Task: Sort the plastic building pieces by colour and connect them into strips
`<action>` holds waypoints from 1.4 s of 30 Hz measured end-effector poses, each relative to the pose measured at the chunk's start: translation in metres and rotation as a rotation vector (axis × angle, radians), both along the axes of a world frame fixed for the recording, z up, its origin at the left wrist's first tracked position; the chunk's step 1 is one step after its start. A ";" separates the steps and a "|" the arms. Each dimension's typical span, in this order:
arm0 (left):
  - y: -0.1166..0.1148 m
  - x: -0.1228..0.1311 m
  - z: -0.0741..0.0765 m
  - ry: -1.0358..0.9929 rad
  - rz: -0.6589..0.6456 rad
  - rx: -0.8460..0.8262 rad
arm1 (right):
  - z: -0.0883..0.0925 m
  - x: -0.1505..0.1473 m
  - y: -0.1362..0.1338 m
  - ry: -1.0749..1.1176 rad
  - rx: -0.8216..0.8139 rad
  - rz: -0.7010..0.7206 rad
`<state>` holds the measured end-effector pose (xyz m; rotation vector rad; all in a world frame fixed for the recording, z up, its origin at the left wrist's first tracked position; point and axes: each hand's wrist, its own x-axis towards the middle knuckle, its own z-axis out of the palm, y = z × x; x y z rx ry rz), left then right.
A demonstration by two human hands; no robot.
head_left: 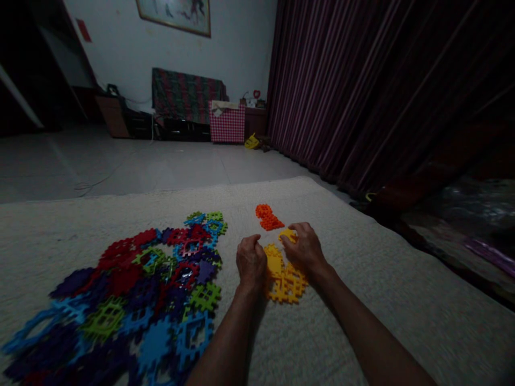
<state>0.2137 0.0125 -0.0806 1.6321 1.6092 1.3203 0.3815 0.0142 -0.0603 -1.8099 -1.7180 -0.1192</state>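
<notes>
My right hand pinches a yellow interlocking plastic piece between thumb and fingers, above the white quilted mat. My left hand is curled at the left edge of a small group of yellow interlocking pieces. Its inner fingers are partly hidden, so anything in them does not show. The yellow pieces lie flat and overlap, between my two forearms. Just beyond my hands is a small cluster of orange interlocking pieces.
A large spread of purple, red, blue and green interlocking pieces covers the mat's left side. The quilted mat ends at a tiled floor. Dark curtains hang at right; a low cabinet and a checked cloth stand against the wall.
</notes>
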 end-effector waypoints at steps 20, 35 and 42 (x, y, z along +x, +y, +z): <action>-0.001 -0.005 0.009 -0.138 0.061 -0.064 | 0.019 -0.017 -0.021 0.373 -0.567 0.336; -0.011 -0.003 0.019 -0.209 -0.166 0.095 | 0.044 -0.005 -0.019 0.894 -0.389 0.218; -0.010 0.001 0.011 -0.190 -0.329 0.084 | 0.041 -0.007 -0.017 1.053 -0.301 0.241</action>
